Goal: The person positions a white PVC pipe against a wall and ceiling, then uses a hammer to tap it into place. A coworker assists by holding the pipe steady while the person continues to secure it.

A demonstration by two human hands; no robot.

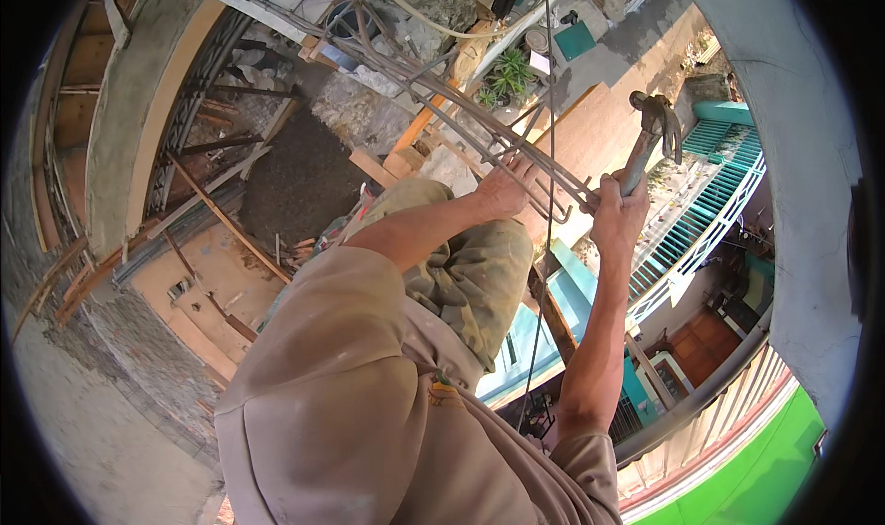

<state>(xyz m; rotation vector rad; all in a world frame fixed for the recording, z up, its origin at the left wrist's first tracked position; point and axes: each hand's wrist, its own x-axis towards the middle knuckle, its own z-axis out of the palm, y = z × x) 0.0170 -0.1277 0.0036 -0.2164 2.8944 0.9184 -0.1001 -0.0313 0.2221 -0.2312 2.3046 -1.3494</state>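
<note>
Grey steel reinforcing bars, bundled and running from upper centre toward centre right, are steadied by the left hand closed around them. The right hand grips a metal claw hammer raised above the hooked bar ends, seemingly poised to strike, with green railings far below.

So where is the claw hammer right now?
In the head view, upper right: the grey metal claw hammer is raised in the right hand, beside the bent steel rebar bundle.

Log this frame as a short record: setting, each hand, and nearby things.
setting: building site seen from high up, street and green fence far below
left hand: gripping the bundle of steel bars
right hand: closed around a hammer, head raised
nearby: hanging cable, concrete column
</note>
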